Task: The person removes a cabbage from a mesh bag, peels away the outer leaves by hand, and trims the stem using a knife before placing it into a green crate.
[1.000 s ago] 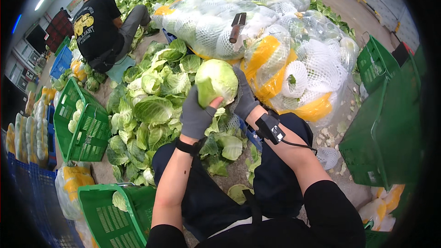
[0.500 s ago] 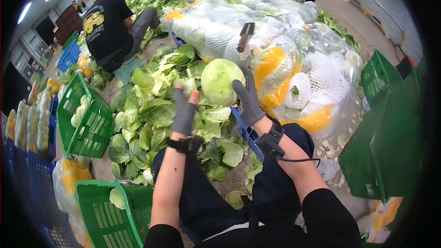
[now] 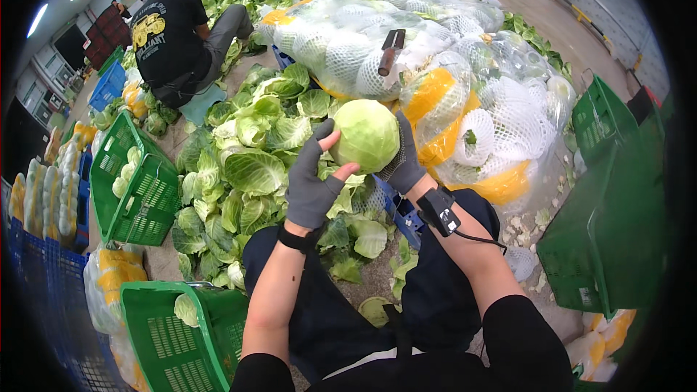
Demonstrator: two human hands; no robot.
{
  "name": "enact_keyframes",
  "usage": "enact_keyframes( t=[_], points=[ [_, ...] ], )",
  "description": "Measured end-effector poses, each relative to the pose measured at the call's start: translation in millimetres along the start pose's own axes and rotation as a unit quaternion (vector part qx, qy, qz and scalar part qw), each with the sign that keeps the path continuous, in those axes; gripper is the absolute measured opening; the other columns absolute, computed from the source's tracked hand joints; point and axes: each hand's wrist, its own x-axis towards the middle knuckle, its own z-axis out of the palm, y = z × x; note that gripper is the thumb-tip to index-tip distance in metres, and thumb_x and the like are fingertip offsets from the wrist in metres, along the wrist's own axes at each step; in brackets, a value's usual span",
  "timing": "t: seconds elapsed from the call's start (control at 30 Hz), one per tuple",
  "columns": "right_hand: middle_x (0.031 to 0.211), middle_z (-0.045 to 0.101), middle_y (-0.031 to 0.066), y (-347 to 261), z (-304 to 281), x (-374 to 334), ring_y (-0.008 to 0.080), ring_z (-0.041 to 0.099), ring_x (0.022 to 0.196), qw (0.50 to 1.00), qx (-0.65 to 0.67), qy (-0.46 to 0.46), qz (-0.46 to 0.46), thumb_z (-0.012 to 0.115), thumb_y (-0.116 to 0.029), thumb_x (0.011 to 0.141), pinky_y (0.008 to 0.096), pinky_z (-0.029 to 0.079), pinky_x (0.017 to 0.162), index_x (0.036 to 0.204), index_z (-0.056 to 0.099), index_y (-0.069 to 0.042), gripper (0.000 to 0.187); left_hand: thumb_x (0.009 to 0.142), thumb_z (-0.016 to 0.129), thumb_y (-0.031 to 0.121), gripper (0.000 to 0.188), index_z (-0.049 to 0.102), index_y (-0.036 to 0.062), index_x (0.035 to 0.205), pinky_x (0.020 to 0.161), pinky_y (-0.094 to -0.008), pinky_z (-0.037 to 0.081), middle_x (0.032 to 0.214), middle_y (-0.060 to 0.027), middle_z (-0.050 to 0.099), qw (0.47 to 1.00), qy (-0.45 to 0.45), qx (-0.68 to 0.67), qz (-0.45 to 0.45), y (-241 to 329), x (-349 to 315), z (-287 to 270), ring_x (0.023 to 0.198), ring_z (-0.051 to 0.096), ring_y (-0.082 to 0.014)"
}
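Observation:
A trimmed pale green cabbage (image 3: pixel 365 136) is held up in front of me between both hands. My right hand (image 3: pixel 406 160), in a grey fingerless glove, cups its right side from beneath. Against its left side rests my left hand (image 3: pixel 314 185), gloved alike, with bare fingertips on the cabbage; some of its fingers are hidden. Loose cabbage leaves (image 3: pixel 254 170) lie heaped below and to the left. Beyond the cabbage, a knife (image 3: pixel 390 52) with a brown handle lies on plastic-bagged cabbages (image 3: pixel 348 58) in white foam nets.
Green crates (image 3: pixel 149 189) stand at the left, another green crate (image 3: pixel 181 341) at the lower left. Large green crates (image 3: pixel 588 247) stand at the right. A person in black (image 3: pixel 170 43) sits at the far left. Part of a blue crate (image 3: pixel 403 218) shows by my right knee.
My left hand has moved right and come against the cabbage, from which it was apart. The cabbage has shifted slightly right and turned in my right hand.

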Motion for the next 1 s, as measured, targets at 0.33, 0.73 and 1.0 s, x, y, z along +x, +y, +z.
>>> enact_keyframes(
  t=[0.33,0.73,1.0],
  points=[
    [0.13,0.048,0.0067,6.1,-20.8,8.9,0.0202,0.049,0.119,0.958,-0.248,-0.007,-0.144,0.044,-0.032,0.095,0.0384,0.04,0.101,0.133,0.037,-0.012,0.043,0.085,0.066,0.016,0.047,0.052,0.003,0.128,0.1,-0.0346,0.037,0.125,-0.0156,0.053,0.997,0.069,-0.024,-0.036,2.8,1.4,16.6,0.117,0.05,-0.0241],
    [0.132,0.049,0.0056,-5.8,-1.0,-3.7,0.0199,0.046,0.121,0.968,-0.228,-0.073,-0.079,0.038,-0.034,0.097,0.0392,0.038,0.102,0.13,0.043,-0.013,0.039,0.088,0.063,0.01,0.02,0.065,0.0006,0.106,0.086,-0.0258,0.045,0.103,-0.004,0.065,0.956,0.181,-0.175,-0.149,-10.2,4.7,10.9,0.094,0.058,-0.0117],
    [0.127,0.054,0.0058,7.0,-11.8,-3.8,0.0215,0.051,0.116,0.996,-0.04,-0.075,0.012,0.045,-0.049,0.089,0.0407,0.04,0.1,0.126,0.05,-0.015,0.051,0.089,0.061,0.009,0.017,0.065,0.0002,0.102,0.079,-0.0232,0.046,0.098,-0.0022,0.065,0.958,0.185,-0.153,-0.157,-5.2,-0.3,9.6,0.085,0.057,-0.009]
  ],
)
